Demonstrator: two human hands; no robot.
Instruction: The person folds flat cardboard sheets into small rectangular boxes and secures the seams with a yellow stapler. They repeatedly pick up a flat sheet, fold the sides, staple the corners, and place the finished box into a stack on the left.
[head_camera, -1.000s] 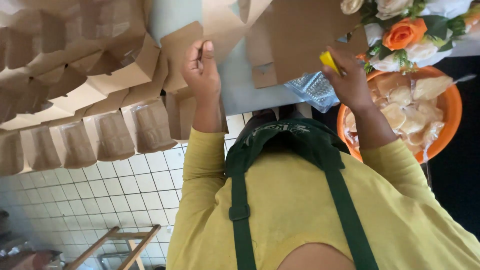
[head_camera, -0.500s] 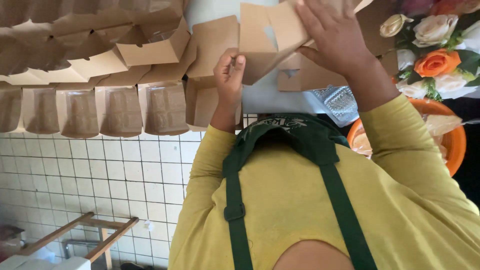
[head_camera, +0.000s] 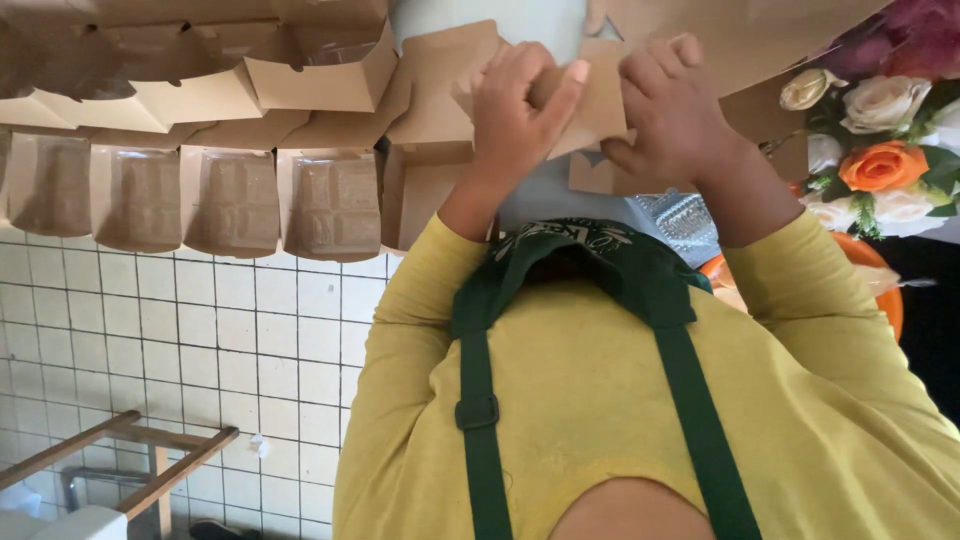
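1. Rows of folded brown cardboard boxes (head_camera: 230, 150) lay along the surface (head_camera: 560, 195), some of them open.
2. The left hand (head_camera: 515, 105) had its fingers clamped on a flat brown box blank (head_camera: 600, 95).
3. The right hand (head_camera: 675, 110) pinched the same blank, fingers curled together.
4. Flowers (head_camera: 880, 165) stood close by; a hard fold could likely tear the flap or knock them.

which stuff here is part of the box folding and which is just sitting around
In use: left hand and right hand, both gripping the flat brown cardboard piece; folded cardboard boxes lined up at the table edge.

Just lying about: flower bunch, orange plate, foil tray, wooden frame.
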